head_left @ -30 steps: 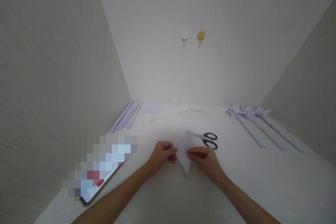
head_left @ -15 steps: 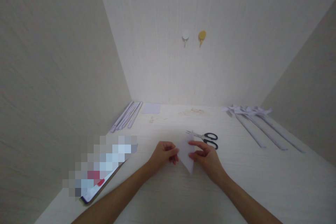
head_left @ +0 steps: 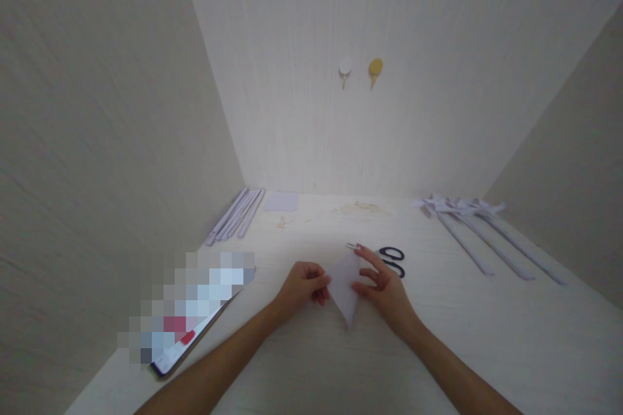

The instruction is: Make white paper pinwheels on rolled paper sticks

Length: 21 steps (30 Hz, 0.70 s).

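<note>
Between my hands is a small white piece of paper (head_left: 344,282), held with a corner pointing down. My left hand (head_left: 306,282) pinches its left corner between thumb and fingers. On the other side, my right hand (head_left: 382,275) grips the right edge, its index fingertip at the top corner and its thumb lower down, the fingers spread along the edge. Scissors with black handles (head_left: 393,253) lie on the table behind my right hand, which partly covers them; only the blade tips and handle loops show.
Rolled white paper sticks (head_left: 236,215) lie at the back left beside a flat paper square (head_left: 281,201). Paper pieces with long stems (head_left: 479,233) rest at the back right. A phone-like device (head_left: 182,343), partly pixelated, lies left. Two hooks (head_left: 376,67) hang on the back wall.
My right index finger has moved up along the paper to its top corner, and the fingers have spread wider. The paper's lower corner has shifted slightly left. My left hand stays in place.
</note>
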Each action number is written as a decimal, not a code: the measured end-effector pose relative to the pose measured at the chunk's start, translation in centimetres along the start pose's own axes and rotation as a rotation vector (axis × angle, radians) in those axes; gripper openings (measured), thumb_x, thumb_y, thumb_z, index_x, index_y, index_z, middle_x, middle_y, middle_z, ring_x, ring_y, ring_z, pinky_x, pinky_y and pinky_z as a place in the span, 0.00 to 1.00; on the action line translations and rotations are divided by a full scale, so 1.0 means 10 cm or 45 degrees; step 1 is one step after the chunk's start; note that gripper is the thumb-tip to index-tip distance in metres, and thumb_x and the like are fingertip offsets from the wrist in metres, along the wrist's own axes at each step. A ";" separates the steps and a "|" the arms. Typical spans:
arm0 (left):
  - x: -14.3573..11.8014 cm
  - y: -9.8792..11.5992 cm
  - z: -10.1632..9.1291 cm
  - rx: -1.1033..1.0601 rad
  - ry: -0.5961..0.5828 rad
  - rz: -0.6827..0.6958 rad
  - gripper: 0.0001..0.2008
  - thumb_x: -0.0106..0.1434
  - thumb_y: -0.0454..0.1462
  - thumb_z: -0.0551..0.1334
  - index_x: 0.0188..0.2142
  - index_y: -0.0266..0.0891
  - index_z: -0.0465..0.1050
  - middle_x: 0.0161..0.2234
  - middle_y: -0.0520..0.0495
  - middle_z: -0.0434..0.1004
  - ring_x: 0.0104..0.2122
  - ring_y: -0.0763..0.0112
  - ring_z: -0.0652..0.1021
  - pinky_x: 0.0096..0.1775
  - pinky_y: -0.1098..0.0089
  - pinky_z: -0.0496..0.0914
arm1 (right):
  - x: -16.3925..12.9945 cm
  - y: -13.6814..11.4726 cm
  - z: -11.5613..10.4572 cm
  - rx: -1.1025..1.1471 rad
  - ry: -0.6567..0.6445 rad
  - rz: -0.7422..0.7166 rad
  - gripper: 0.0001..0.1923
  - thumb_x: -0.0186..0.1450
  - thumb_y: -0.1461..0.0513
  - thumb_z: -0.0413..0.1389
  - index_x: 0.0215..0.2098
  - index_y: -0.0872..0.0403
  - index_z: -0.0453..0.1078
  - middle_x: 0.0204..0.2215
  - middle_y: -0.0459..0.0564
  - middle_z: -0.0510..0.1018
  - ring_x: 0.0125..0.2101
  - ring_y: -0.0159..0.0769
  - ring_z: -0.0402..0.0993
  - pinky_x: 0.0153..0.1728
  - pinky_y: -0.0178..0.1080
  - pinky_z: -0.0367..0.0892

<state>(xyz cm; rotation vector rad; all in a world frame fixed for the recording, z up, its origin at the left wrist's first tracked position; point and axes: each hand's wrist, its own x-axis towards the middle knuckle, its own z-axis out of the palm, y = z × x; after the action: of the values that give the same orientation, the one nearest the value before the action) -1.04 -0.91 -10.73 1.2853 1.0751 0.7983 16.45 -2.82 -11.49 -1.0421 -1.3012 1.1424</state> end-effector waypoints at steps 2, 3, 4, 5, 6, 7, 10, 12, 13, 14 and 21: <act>0.00 0.00 0.01 0.083 0.040 -0.027 0.10 0.45 0.39 0.58 0.15 0.34 0.63 0.10 0.53 0.66 0.11 0.80 0.65 0.15 0.77 0.57 | 0.02 0.00 -0.06 -0.224 0.103 -0.232 0.14 0.48 0.63 0.58 0.35 0.49 0.70 0.47 0.49 0.64 0.38 0.36 0.66 0.36 0.39 0.66; 0.00 0.00 0.01 0.126 0.057 -0.040 0.10 0.45 0.39 0.58 0.14 0.34 0.63 0.10 0.54 0.65 0.10 0.80 0.64 0.15 0.77 0.57 | 0.02 0.00 -0.09 -0.352 0.135 -0.328 0.10 0.50 0.63 0.57 0.32 0.50 0.71 0.41 0.50 0.69 0.37 0.37 0.66 0.38 0.41 0.64; -0.01 -0.01 0.02 0.167 0.071 -0.050 0.10 0.45 0.38 0.57 0.14 0.35 0.62 0.10 0.54 0.65 0.10 0.80 0.64 0.15 0.77 0.57 | 0.03 -0.01 -0.11 -0.462 0.144 -0.395 0.06 0.51 0.63 0.56 0.29 0.50 0.72 0.35 0.50 0.72 0.35 0.37 0.67 0.38 0.42 0.64; -0.01 -0.01 0.02 0.205 0.081 -0.057 0.10 0.46 0.37 0.57 0.14 0.35 0.62 0.10 0.54 0.65 0.10 0.80 0.64 0.15 0.77 0.57 | 0.04 -0.01 -0.13 -0.551 0.126 -0.436 0.05 0.52 0.63 0.55 0.27 0.50 0.72 0.28 0.49 0.74 0.32 0.37 0.68 0.37 0.42 0.64; -0.01 -0.02 0.03 0.240 0.086 -0.061 0.09 0.46 0.37 0.56 0.13 0.35 0.62 0.10 0.54 0.65 0.11 0.79 0.64 0.15 0.77 0.57 | 0.04 0.00 -0.14 -0.616 0.084 -0.449 0.05 0.53 0.63 0.55 0.26 0.50 0.72 0.25 0.48 0.74 0.29 0.37 0.68 0.35 0.42 0.64; -0.01 -0.03 0.03 0.275 0.090 -0.055 0.09 0.46 0.36 0.56 0.13 0.35 0.62 0.10 0.54 0.65 0.11 0.79 0.65 0.15 0.77 0.58 | 0.05 0.00 -0.14 -0.666 0.032 -0.443 0.05 0.53 0.63 0.54 0.25 0.50 0.72 0.23 0.48 0.74 0.28 0.37 0.68 0.33 0.41 0.64; 0.01 -0.06 0.04 0.362 0.097 -0.027 0.09 0.46 0.36 0.55 0.13 0.36 0.62 0.11 0.53 0.65 0.12 0.77 0.66 0.16 0.76 0.59 | 0.08 0.04 -0.13 -0.798 -0.113 -0.397 0.05 0.53 0.64 0.54 0.24 0.50 0.73 0.25 0.49 0.74 0.29 0.37 0.68 0.32 0.40 0.64; 0.02 -0.08 0.03 0.412 0.099 -0.011 0.08 0.46 0.35 0.54 0.14 0.36 0.63 0.11 0.53 0.66 0.12 0.76 0.66 0.16 0.76 0.60 | 0.10 0.08 -0.11 -0.876 -0.171 -0.365 0.05 0.53 0.64 0.55 0.24 0.51 0.73 0.27 0.50 0.73 0.30 0.37 0.68 0.33 0.39 0.63; 0.03 -0.10 0.03 0.436 0.099 -0.008 0.09 0.46 0.35 0.54 0.14 0.36 0.63 0.11 0.53 0.66 0.12 0.76 0.66 0.16 0.76 0.60 | 0.10 0.09 -0.11 -0.909 -0.187 -0.351 0.05 0.53 0.64 0.55 0.24 0.51 0.73 0.28 0.50 0.73 0.31 0.37 0.67 0.34 0.39 0.63; 0.03 -0.11 0.03 0.459 0.096 -0.004 0.09 0.46 0.35 0.54 0.14 0.36 0.63 0.11 0.53 0.66 0.12 0.76 0.66 0.17 0.76 0.60 | 0.10 0.11 -0.10 -0.937 -0.194 -0.338 0.05 0.52 0.64 0.55 0.24 0.51 0.74 0.29 0.50 0.72 0.32 0.37 0.67 0.35 0.39 0.62; 0.01 -0.09 0.01 0.635 0.124 0.096 0.09 0.47 0.35 0.52 0.13 0.36 0.64 0.11 0.52 0.66 0.13 0.76 0.66 0.18 0.75 0.60 | 0.08 0.12 -0.12 -1.044 -0.239 -0.368 0.03 0.50 0.63 0.58 0.24 0.50 0.74 0.35 0.49 0.71 0.34 0.37 0.65 0.35 0.39 0.62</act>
<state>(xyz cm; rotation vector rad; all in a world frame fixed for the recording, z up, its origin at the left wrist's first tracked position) -1.01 -1.01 -11.67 1.7252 1.3649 0.6748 17.55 -1.78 -12.60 -1.2734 -2.0763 0.4762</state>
